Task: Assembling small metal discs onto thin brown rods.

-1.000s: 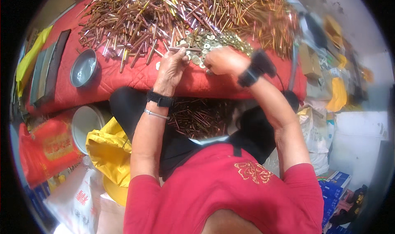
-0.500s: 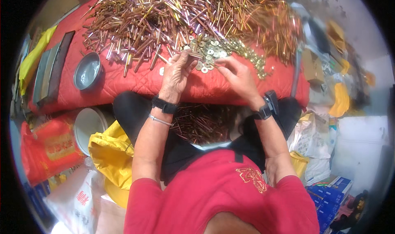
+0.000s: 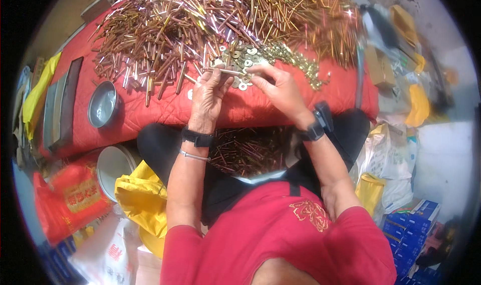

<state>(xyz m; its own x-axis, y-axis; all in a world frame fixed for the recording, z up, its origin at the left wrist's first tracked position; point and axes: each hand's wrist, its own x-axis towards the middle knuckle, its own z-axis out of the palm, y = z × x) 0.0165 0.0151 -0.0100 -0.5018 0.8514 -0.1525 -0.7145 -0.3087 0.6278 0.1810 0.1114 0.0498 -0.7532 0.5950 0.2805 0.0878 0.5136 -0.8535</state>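
My left hand [image 3: 206, 95] is closed with its thumb and fingers on a slim, shiny metal rod [image 3: 230, 72], held roughly level and pointing right. At the rod's right end, my right hand [image 3: 280, 89] has its fingers pinched together; whatever small piece they hold is too small to make out. Just beyond the fingers lie flat round washers [image 3: 249, 51], loose on the red quilted cover [image 3: 168, 107]. Small brass-coloured pieces, like nuts [image 3: 305, 69], are strewn right of the washers. A large heap of copper-coloured metal rods [image 3: 170, 34] spreads behind them.
A grey metal bowl [image 3: 103, 104] sits on the cover at the left, near long dark bars [image 3: 64, 102]. More rods [image 3: 245, 152] lie in a container between my legs. Yellow sacking [image 3: 143, 192] and a white bucket [image 3: 112, 172] stand lower left; blue boxes [image 3: 408, 235] are stacked lower right.
My right hand has come left, its fingertips now at the end of the rod. The left hand still holds the rod, now more level. The whole view has shifted slightly.
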